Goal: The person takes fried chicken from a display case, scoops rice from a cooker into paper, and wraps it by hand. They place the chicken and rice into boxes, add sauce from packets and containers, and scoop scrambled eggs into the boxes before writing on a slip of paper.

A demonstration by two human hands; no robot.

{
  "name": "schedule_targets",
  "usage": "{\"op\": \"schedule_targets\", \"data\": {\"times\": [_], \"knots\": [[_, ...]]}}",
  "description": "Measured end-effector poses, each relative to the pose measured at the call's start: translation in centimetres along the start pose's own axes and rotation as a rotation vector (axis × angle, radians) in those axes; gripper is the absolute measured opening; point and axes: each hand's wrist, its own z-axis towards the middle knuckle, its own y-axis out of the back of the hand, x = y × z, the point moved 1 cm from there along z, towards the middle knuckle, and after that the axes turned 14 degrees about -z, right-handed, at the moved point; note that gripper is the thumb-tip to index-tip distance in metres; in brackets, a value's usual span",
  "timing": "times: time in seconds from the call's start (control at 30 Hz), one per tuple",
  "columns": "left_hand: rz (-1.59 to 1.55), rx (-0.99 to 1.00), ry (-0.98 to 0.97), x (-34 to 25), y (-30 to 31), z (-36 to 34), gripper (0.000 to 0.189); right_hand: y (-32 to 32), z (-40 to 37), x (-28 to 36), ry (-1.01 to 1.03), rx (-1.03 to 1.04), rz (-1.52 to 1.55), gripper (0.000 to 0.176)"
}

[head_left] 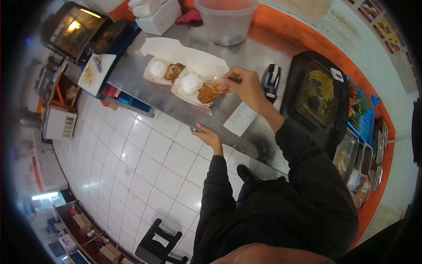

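Observation:
On the metal table (pixel 132 81) two open paper boxes hold food. The nearer box (pixel 200 104) has a white rice mound (pixel 191 83) and shredded brown food (pixel 206 94). In the farther box (pixel 149 75) a rice mound (pixel 158 69) lies beside a brown piece (pixel 174 71). My right hand (pixel 246 86) is closed over the right end of the nearer box, pinching a thin utensil whose tip is over the brown food. My left hand (pixel 208 136) is at the table's front edge, fingers apart, with nothing visible in it.
A paper slip (pixel 240 119) and a black device (pixel 271 81) lie right of the boxes. Beyond them stands a black tray (pixel 290 99) with a food container (pixel 320 94). A clear tub (pixel 226 22) is at the back, a cutting board (pixel 96 75) left, a black stool (pixel 159 242) on the floor.

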Motion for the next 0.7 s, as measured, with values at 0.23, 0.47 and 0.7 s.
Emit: {"op": "schedule_targets", "data": {"times": [0.23,0.47,0.7], "knots": [[-0.036,0.02,-0.015,-0.3,0.0,-0.3,0.055,-12.8,1.8,-7.1,-0.336,0.023,0.373,0.019],[-0.016,0.017,-0.015,0.1,0.0,0.0,0.059,-1.8,-5.9,-4.5,-0.217,-0.153,0.234,0.038],[0.5,-0.001,-0.802,11.9,1.8,5.8,0.044,14.2,-22.4,-6.2,-0.314,-0.079,-0.422,0.018]]}}
